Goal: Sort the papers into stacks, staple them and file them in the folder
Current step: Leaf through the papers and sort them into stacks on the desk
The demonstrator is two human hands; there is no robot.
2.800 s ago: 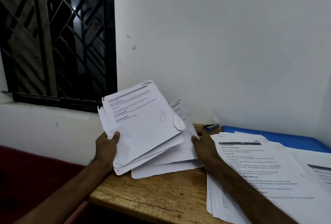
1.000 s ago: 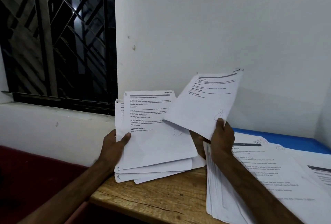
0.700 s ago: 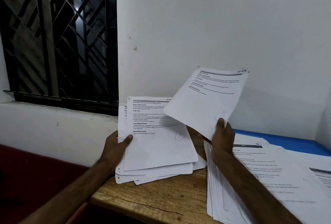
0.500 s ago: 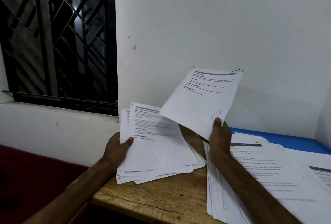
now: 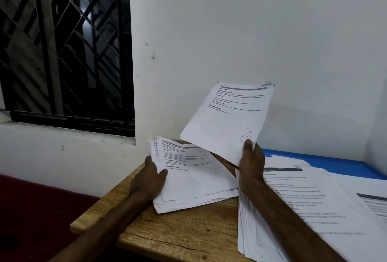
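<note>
The sheet [image 5: 226, 123] is in the air above the table [image 5: 178, 232], between the pile [image 5: 194, 182] and the stack [image 5: 303, 203], tilted with its print toward the camera and its top edge near the wall. A few seconds ago it was the top page of the pile, which both hands held. The right hand [image 5: 251, 163] has since peeled it off and raised it. In the last half second the sheet has hardly moved, while the pile has sunk from a raised tilt to lie nearly flat on the wood. This looks like mid-sorting: one page is pulled and being read, probably to go on the stack at the right. Stapling and filing look untouched, and the blue folder [image 5: 335, 162] lies partly under the stack by the wall. The right hand pinches the sheet's lower corner, thumb on the front just under a pen-drawn loop, fingers behind, forearm reaching across the stack. The left hand [image 5: 148, 180] clasps the pile's left edge, thumb on the top page, fingers hidden beneath, with the forearm coming in from the lower left.
</note>
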